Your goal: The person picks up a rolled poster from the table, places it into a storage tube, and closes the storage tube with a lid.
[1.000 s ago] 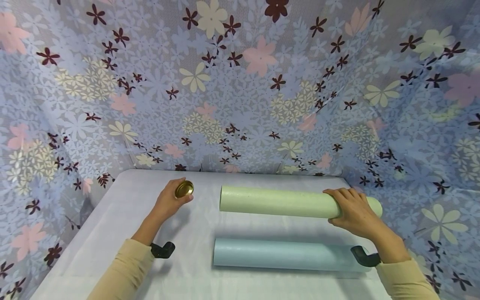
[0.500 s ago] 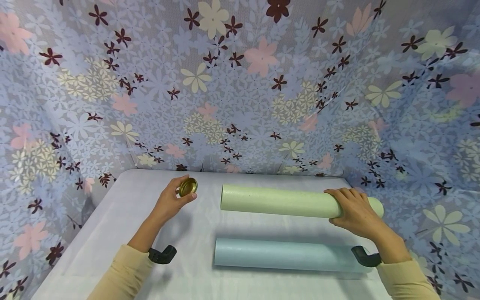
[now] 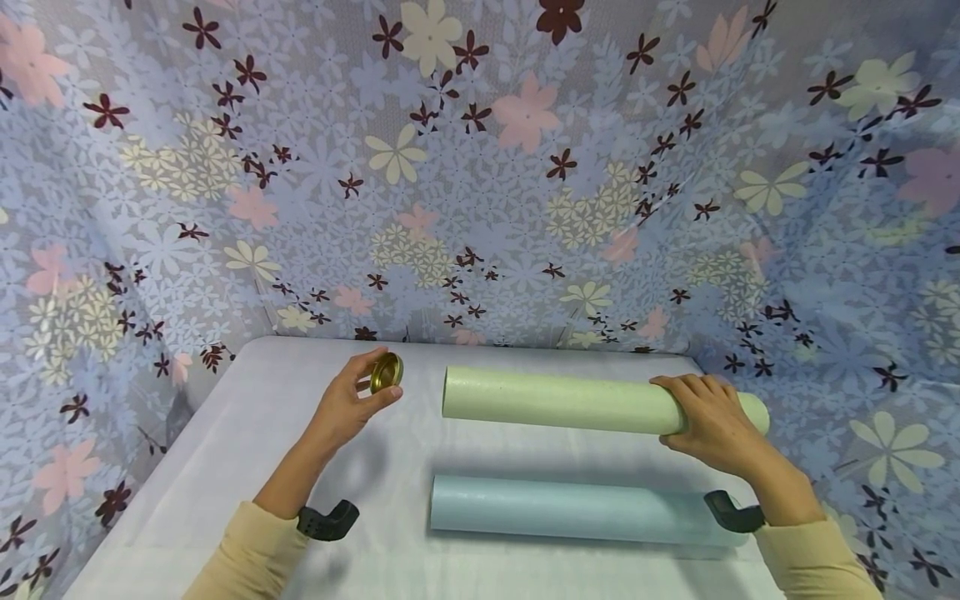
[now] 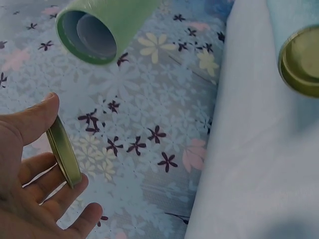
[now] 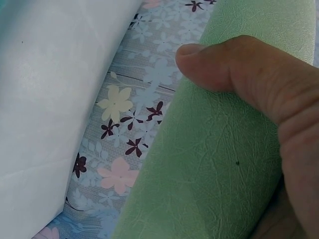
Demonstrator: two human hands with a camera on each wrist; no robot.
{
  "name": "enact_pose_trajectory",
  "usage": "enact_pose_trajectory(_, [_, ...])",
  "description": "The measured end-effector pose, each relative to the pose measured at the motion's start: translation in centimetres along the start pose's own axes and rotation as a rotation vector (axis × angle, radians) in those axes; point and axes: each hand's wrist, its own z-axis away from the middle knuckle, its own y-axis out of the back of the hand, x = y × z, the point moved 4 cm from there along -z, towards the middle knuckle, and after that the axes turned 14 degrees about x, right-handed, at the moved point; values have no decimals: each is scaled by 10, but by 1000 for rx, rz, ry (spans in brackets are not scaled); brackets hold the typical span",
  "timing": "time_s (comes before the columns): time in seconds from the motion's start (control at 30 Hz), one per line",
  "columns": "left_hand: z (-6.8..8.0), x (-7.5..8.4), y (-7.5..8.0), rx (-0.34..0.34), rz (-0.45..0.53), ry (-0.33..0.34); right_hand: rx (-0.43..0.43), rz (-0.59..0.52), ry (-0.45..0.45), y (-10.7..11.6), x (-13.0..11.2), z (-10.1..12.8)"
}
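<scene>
My right hand (image 3: 686,412) grips the right end of a long pale green tube (image 3: 555,400) and holds it level, a little above the white table (image 3: 225,467). In the right wrist view my thumb (image 5: 239,64) curls over the green tube (image 5: 224,164). My left hand (image 3: 384,383) pinches a round gold lid (image 3: 387,372) by its rim, just left of the tube's left end. The left wrist view shows the gold lid (image 4: 64,151) between thumb and fingers, with the green tube's open end (image 4: 94,30) beyond it. A pale blue tube (image 3: 577,508) lies on the table nearer me, its end closed by a gold cap (image 4: 301,59).
A flowered curtain (image 3: 480,167) hangs close behind and on both sides of the table. The blue tube lies parallel to the green one, between it and the table's front edge. Black wrist mounts (image 3: 326,521) sit under both sleeves.
My left hand has carried the gold lid to the right and slightly up, closer to the green tube's left end. The right hand and the green tube have barely moved.
</scene>
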Motion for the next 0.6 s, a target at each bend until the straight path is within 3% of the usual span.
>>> enact_pose_trajectory(0.6, [20,11,-7,7,125,25,17,0,9,4,1,0])
